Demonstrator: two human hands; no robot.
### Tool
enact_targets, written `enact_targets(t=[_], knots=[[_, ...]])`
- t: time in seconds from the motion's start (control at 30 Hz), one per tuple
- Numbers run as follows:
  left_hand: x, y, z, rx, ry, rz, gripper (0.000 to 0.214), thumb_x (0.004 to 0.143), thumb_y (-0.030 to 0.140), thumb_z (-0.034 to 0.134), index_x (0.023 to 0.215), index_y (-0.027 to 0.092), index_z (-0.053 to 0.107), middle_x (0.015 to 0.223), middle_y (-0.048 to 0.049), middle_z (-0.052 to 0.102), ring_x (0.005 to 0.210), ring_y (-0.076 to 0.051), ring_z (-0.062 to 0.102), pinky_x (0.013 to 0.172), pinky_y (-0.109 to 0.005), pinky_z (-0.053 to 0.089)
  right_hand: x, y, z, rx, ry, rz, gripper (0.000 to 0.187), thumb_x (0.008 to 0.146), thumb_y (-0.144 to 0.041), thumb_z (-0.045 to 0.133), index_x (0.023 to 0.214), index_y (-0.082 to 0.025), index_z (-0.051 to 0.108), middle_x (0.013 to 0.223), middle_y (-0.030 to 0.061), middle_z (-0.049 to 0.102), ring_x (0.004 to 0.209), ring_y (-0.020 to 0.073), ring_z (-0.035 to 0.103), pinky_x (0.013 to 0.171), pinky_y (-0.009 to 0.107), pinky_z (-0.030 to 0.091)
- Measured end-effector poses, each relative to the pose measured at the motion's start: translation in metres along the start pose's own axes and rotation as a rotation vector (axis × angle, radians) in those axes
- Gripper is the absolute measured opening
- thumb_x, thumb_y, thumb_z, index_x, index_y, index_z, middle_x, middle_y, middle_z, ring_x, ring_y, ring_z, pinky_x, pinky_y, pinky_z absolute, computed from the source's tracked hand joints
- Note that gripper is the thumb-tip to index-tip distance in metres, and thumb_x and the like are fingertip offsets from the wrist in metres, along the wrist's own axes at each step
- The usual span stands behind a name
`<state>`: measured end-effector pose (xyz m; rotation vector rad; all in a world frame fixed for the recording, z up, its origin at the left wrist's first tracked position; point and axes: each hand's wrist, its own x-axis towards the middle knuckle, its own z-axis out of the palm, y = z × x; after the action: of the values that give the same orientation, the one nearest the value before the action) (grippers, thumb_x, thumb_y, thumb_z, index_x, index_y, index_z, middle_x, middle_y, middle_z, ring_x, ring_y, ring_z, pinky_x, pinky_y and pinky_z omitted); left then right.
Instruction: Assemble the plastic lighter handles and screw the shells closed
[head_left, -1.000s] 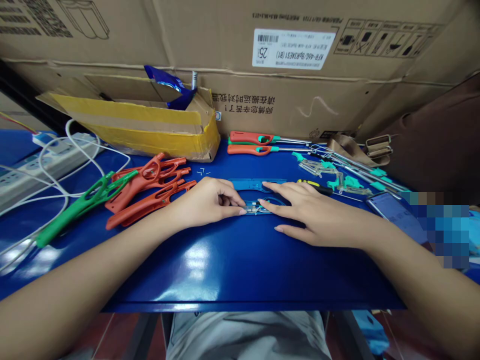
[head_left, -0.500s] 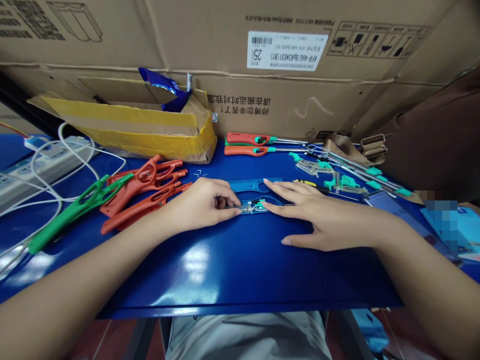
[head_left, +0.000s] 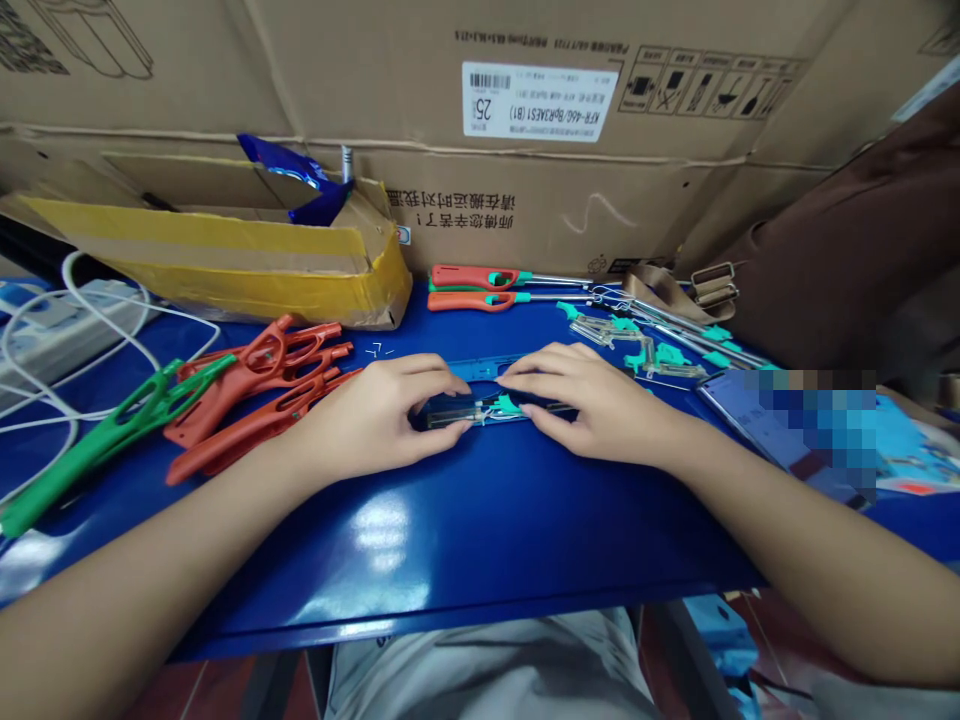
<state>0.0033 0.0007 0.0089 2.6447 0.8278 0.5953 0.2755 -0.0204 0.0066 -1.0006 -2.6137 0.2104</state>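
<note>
Between my hands lies a blue lighter handle half [head_left: 487, 420], with a clear fuel tank, thin wires and a green trigger [head_left: 507, 404] set in it. My left hand [head_left: 375, 410] is closed round its left end, thumb on the near edge and fingers over the far side. At the right end, my right hand [head_left: 596, 405] pinches it between thumb and fingers, beside the trigger and the metal rod. Just behind lies a second blue handle half [head_left: 484, 370], partly hidden by my right fingers.
Orange handle shells [head_left: 247, 400] and a green shell [head_left: 112, 440] lie left, near white cables [head_left: 75, 340]. A taped cardboard box [head_left: 300, 260], finished lighters [head_left: 476, 278], green-and-clear parts [head_left: 660, 355] and metal rods [head_left: 675, 325] lie behind. A phone [head_left: 772, 430] lies right.
My right hand has gone from spread fingers to a pinch at the handle's right end. My left hand has opened from a tight pinch to a wider hold. The view has shifted right.
</note>
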Motion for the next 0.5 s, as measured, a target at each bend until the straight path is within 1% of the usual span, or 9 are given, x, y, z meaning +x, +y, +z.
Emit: enact_targets(t=[0.07, 0.13, 0.2, 0.3, 0.4, 0.5], knots=[[0.0, 0.006, 0.004, 0.027, 0.035, 0.047, 0.023, 0.095, 0.03, 0.062, 0.112, 0.017, 0.071, 0.106, -0.0081, 0.07, 0.097, -0.02, 0.065, 0.088, -0.032, 0.053, -0.001, 0.001, -0.005, 0.02, 0.019, 0.039, 0.027, 0.097, -0.023, 0.055, 0.118, -0.019, 0.071, 0.116, 0.0102, 0.072, 0.108, 0.0253, 0.063, 0.095, 0.043, 0.048], [0.0, 0.01, 0.011, 0.069, 0.021, 0.098, 0.024, 0.098, 0.028, 0.059, 0.116, 0.019, 0.071, 0.116, -0.0095, 0.069, 0.106, -0.024, 0.062, 0.095, -0.038, 0.052, -0.002, -0.001, -0.011, 0.041, -0.031, 0.06, 0.019, 0.095, -0.021, 0.057, 0.106, -0.019, 0.073, 0.104, 0.0076, 0.073, 0.097, 0.0229, 0.066, 0.087, 0.037, 0.05], [0.0, 0.011, 0.02, 0.086, -0.004, 0.121, 0.029, 0.1, 0.026, 0.056, 0.124, 0.021, 0.069, 0.125, -0.0109, 0.067, 0.114, -0.026, 0.061, 0.1, -0.041, 0.051, -0.004, -0.004, -0.015, 0.044, -0.106, 0.064, 0.017, 0.095, -0.02, 0.057, 0.1, -0.021, 0.074, 0.1, 0.0051, 0.074, 0.09, 0.0206, 0.068, 0.081, 0.033, 0.05], [-0.002, 0.007, 0.031, 0.066, -0.022, 0.127, 0.032, 0.102, 0.022, 0.05, 0.13, 0.022, 0.067, 0.131, -0.0119, 0.065, 0.121, -0.026, 0.061, 0.104, -0.042, 0.051, -0.006, -0.01, -0.017, 0.013, -0.16, 0.053, 0.02, 0.097, -0.023, 0.057, 0.098, -0.023, 0.077, 0.101, 0.0033, 0.075, 0.086, 0.0188, 0.07, 0.076, 0.031, 0.05], [-0.003, 0.001, 0.035, 0.032, -0.023, 0.13, 0.033, 0.103, 0.019, 0.048, 0.13, 0.021, 0.067, 0.131, -0.0117, 0.066, 0.12, -0.024, 0.062, 0.103, -0.04, 0.053, -0.008, -0.013, -0.017, -0.045, -0.152, 0.044, 0.023, 0.098, -0.024, 0.056, 0.104, -0.023, 0.078, 0.107, 0.0028, 0.075, 0.087, 0.0188, 0.071, 0.073, 0.031, 0.049], [-0.003, -0.002, 0.036, 0.019, -0.002, 0.136, 0.032, 0.103, 0.018, 0.049, 0.128, 0.02, 0.069, 0.128, -0.0115, 0.067, 0.118, -0.024, 0.062, 0.102, -0.04, 0.053, -0.008, -0.013, -0.017, -0.12, -0.139, 0.044, 0.024, 0.098, -0.023, 0.056, 0.107, -0.025, 0.078, 0.108, 0.0023, 0.075, 0.087, 0.0194, 0.071, 0.067, 0.03, 0.046]])
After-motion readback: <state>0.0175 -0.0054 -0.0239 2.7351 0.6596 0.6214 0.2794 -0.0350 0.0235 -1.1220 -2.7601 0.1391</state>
